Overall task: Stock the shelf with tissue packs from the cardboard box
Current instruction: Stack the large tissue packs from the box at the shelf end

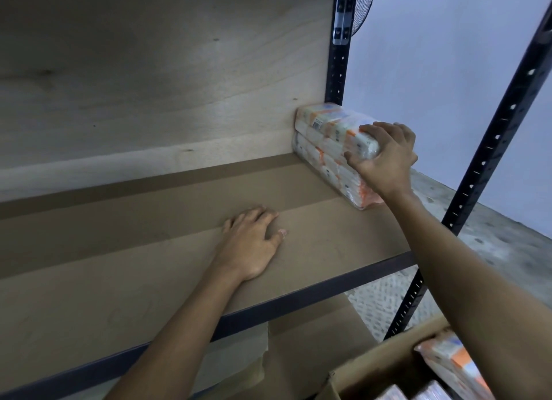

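**The top pack could slide off**

The right hand (385,157) has its fingers clamped on the near end of the top white-and-orange plastic-wrapped tissue pack (334,125). It sits on another pack (334,169) in the far right corner of the brown board shelf (149,250). A crooked push could tip it off the slippery wrap.

The left hand (254,244) lies flat, fingers apart. The brown cardboard box (379,369) is cut off at the near right edge.

Shelf board (149,265) lies open left of the two stacked tissue packs (328,143), apart from the flat left hand (254,244). The black upright (490,148) stands right of the packs.
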Available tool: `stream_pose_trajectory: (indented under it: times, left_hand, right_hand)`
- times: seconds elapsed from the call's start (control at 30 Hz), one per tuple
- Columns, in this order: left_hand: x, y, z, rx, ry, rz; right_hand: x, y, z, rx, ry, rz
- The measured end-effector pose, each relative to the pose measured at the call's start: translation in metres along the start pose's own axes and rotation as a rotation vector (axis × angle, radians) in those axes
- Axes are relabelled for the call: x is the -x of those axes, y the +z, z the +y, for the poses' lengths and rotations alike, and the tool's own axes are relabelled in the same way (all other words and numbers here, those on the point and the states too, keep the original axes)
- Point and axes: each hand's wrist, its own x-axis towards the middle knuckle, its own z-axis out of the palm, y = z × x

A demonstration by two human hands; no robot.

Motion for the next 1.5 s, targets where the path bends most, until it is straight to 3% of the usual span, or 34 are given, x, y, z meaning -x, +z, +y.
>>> stream_pose_trajectory:
  times: [0.47,1.03,1.5]
  left_hand:
    - [0.000,0.000,-0.001,0.009,-0.005,-0.001]
    - [0.035,-0.019,0.016,0.111,0.035,0.003]
    - [0.124,0.011,0.086,0.265,0.433,0.009]
  right_hand:
    - [0.002,-0.025,-0.001,0.160,0.015,-0.113]
    - [0.091,-0.071,-0.039,0.080,-0.056,-0.246]
    - [0.240,-0.124,-0.032,0.183,-0.004,-0.427]
